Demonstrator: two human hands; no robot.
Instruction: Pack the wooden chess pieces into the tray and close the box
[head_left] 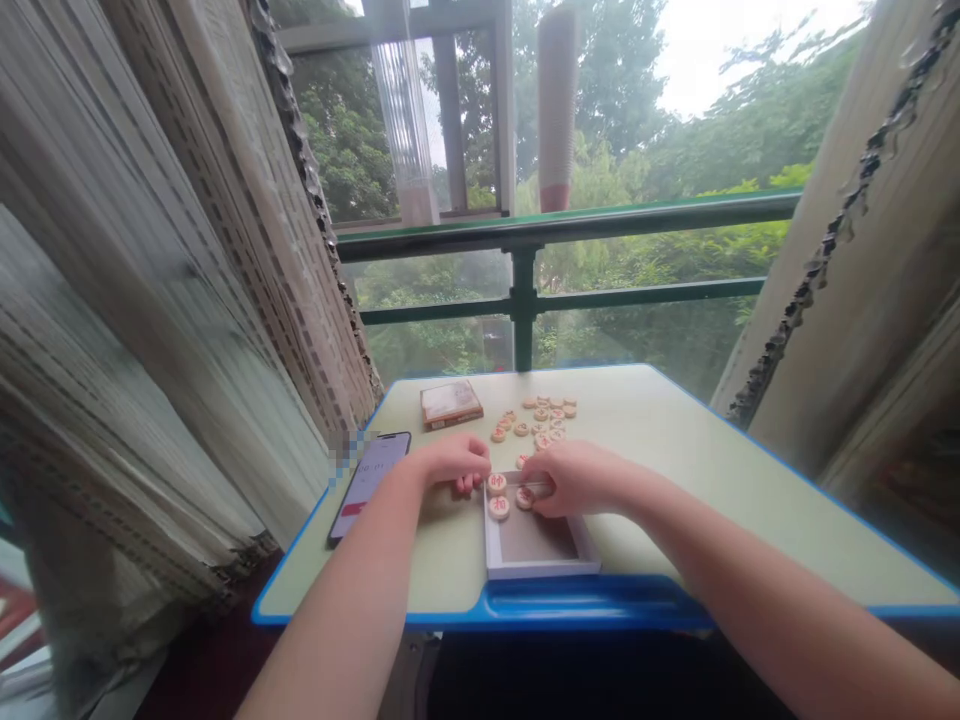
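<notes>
Currently in the tray (pixel 544 571): two red-marked discs (pixel 499 507) sit side by side at the left wall, and a third disc (pixel 525 497) is under your right hand (pixel 568 478).
Right fingers: bent, seemingly pinching that third disc between thumb and fingertips; they hide its right edge.
Left fingers: your left hand (pixel 463 462) is curled at the tray's back left corner, just beside the upper disc; you cannot tell from here whether it grips anything.
Loose discs (pixel 541 414): a larger group lies on the table (pixel 645 425), beyond the tray, some close together; one more disc (pixel 523 461) shows partly behind your right hand.
Progress: judged by how they lie, you look to be early on, with few discs inside the tray and most outside it.
Box (pixel 451 400): flat on the table at the back left, apart from the discs.
Phone (pixel 369 490): screen lit at the left edge, your left forearm close beside it.
In the way: your right hand covers the tray's back right part.
Beyond: railing (pixel 637 213), with a curtain (pixel 187 220) at your left.
</notes>
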